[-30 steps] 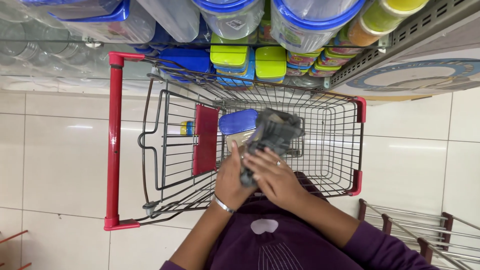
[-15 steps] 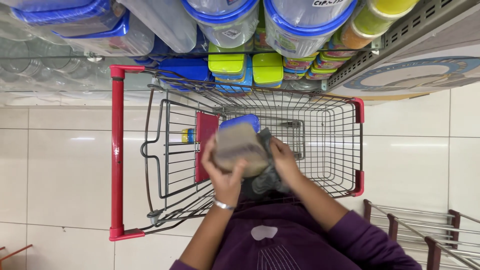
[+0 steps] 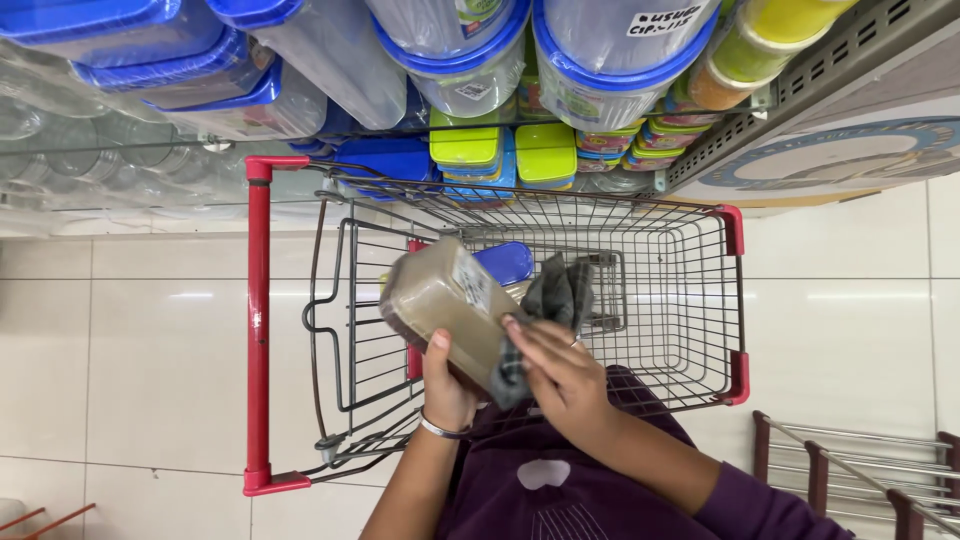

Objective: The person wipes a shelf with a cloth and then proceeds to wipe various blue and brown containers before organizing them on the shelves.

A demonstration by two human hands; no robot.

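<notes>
From my feed I see the wearer's two bare hands, left hand (image 3: 447, 385) and right hand (image 3: 562, 380), both uncovered, no gloves. Thin silver bangle (image 3: 443, 430) circles the left wrist, plain metal, narrow band. Small ring (image 3: 574, 342) on a right finger, detail too small to tell. Left forearm bare up to the frame edge. Right arm has a dark purple sleeve (image 3: 765, 505) starting past mid-forearm, soft knit look. Torso in the same dark purple top (image 3: 540, 480), with a pale rounded patch on the chest and faint light vertical stripes printed just below it
</notes>
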